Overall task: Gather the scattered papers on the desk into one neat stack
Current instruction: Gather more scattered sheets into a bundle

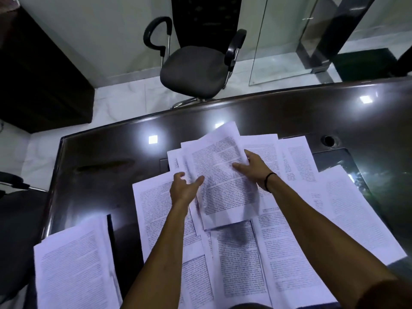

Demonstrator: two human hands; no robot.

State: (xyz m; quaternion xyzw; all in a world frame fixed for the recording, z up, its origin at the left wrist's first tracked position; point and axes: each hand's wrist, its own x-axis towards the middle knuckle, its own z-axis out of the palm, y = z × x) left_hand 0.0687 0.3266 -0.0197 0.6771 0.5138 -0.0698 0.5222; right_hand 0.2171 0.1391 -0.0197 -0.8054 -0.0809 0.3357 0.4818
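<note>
Two bare arms over a dark glossy bench [93, 175], both hands on a loose sheaf [223, 181] of printed pages lifted at a tilt above the spread. Left hand [184, 188] at the sheaf's left edge, fingers [179, 175] curled behind the paper, thumb out across the front: a grip on the sheaf. Right hand [254, 167] at the sheaf's right edge, thumb on the printed face, fingers wrapped round the margin, likewise gripping it. Black band [268, 181] round the right wrist.

More papers [287, 241] flat and overlapping on the bench under and around the arms, fanned out to the right and toward the near edge. Separate pile [75, 266] lying apart at the near left corner, hanging slightly past the bench's edge. Sheaf's shadow cast on the pages just below it.

Square ceiling-light reflections [153, 139] on the bench top, a round cable hole [328, 140] near the far right. Beyond the bench, a grey-seated office chair [194, 70] with black armrests on a pale marble floor [124, 97]. Glass partition [285, 41] at right, dark cabinet [40, 81] at left. Part of another chair [13, 210] at the left edge.
</note>
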